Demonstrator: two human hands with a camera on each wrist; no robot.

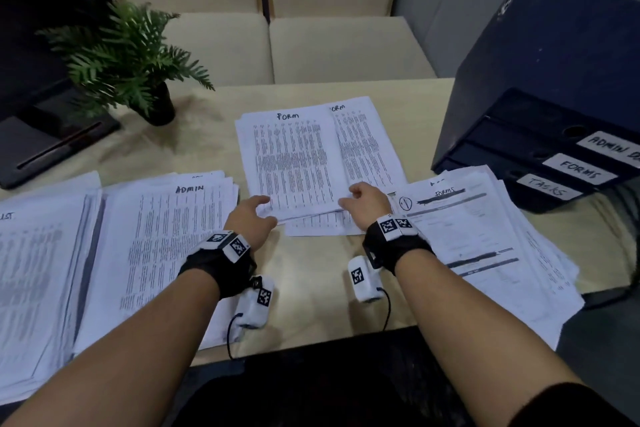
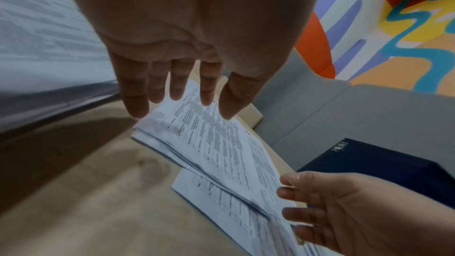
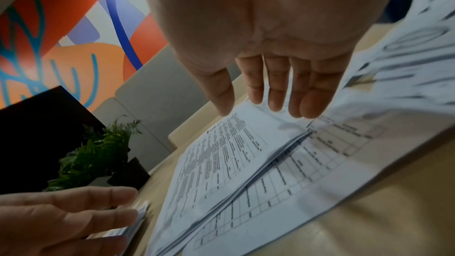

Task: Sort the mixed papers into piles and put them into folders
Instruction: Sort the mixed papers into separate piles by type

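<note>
A pile of printed sheets headed "FORM" (image 1: 294,163) lies fanned at the table's centre. My left hand (image 1: 254,215) is at its near left corner, fingers straight and touching the edge; the left wrist view shows the left hand (image 2: 177,104) held just over that corner. My right hand (image 1: 367,198) rests at the near right corner with fingers extended against the stack's edge (image 2: 268,213). An "ADMIN" pile (image 1: 166,253) and a list pile (image 1: 34,270) lie to the left. A mixed pile (image 1: 485,246) lies to the right. Dark blue folders (image 1: 554,163) labelled ADMIN, FORMS and TASKS are stacked at far right.
A potted fern (image 1: 138,59) and a dark monitor (image 1: 34,45) stand at the back left. Beige seats (image 1: 311,45) lie beyond the table. The table's near edge (image 1: 311,333) runs under my wrists. Bare tabletop shows between my forearms.
</note>
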